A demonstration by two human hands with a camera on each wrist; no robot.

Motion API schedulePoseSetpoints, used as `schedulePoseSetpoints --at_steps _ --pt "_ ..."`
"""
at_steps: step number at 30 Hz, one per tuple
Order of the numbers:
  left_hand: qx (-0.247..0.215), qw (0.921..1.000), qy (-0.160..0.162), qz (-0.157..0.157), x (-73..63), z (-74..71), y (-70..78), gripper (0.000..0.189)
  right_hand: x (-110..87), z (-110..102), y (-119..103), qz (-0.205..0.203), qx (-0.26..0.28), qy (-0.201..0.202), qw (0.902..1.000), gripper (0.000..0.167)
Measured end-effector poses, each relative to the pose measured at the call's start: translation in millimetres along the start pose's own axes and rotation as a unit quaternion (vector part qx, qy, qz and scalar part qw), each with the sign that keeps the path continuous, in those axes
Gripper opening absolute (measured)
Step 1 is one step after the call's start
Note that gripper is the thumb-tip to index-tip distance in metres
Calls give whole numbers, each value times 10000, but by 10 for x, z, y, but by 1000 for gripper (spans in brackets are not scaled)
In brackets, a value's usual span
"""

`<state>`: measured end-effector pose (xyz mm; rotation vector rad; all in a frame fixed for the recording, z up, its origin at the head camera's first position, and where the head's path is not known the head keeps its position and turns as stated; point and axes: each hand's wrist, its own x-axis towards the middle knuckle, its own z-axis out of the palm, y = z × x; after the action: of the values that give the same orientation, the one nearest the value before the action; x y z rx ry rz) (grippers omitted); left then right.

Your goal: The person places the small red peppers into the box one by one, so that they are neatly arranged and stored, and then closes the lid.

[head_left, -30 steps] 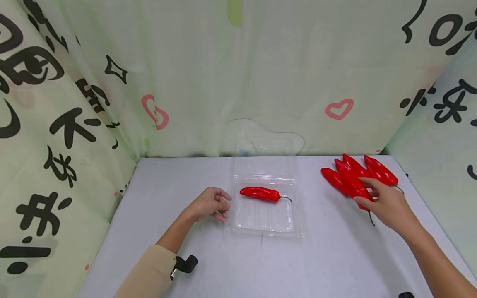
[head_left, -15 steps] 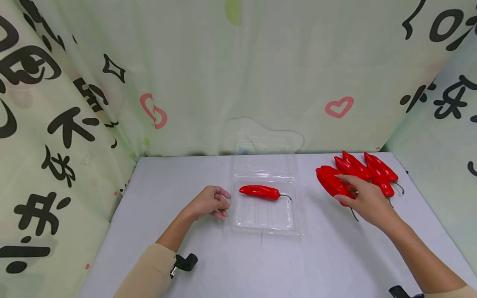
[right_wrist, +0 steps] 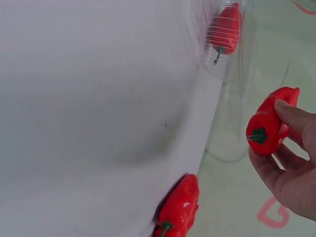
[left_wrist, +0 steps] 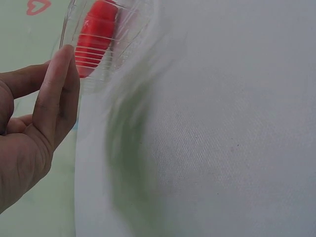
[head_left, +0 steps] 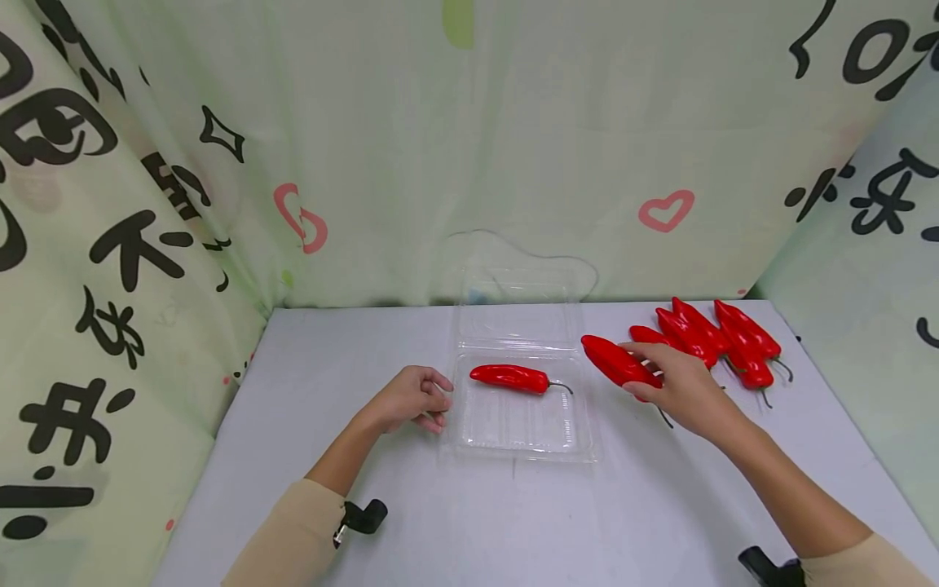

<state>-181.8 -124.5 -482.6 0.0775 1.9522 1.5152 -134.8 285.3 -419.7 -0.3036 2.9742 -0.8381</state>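
Observation:
My right hand grips a red chili pepper, its tip pointing left and its green stem toward me. In the right wrist view the thumb lies on one side of that pepper and fingers on the other, and it appears raised off the table. A hinged clear plastic container lies with its lid back; one red pepper rests inside, lengthwise across the upper part. At the container's left rim, my left hand pinches the edge between thumb and fingers, as the left wrist view suggests.
A pile of several red peppers lies at the table's back right, behind the right hand. The white table meets a printed curtain along its back edge. The container's raised lid leans near that curtain.
My right hand has drawn one pepper from the pile and carried it left, toward the container. My left hand and the container have stayed where they were.

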Motion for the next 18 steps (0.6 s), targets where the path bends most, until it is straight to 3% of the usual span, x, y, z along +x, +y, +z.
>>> schedulePoseSetpoints --at_steps 18 --pt "-23 10000 3 27 14 0 0 30 218 140 -349 -396 -36 -314 9987 71"
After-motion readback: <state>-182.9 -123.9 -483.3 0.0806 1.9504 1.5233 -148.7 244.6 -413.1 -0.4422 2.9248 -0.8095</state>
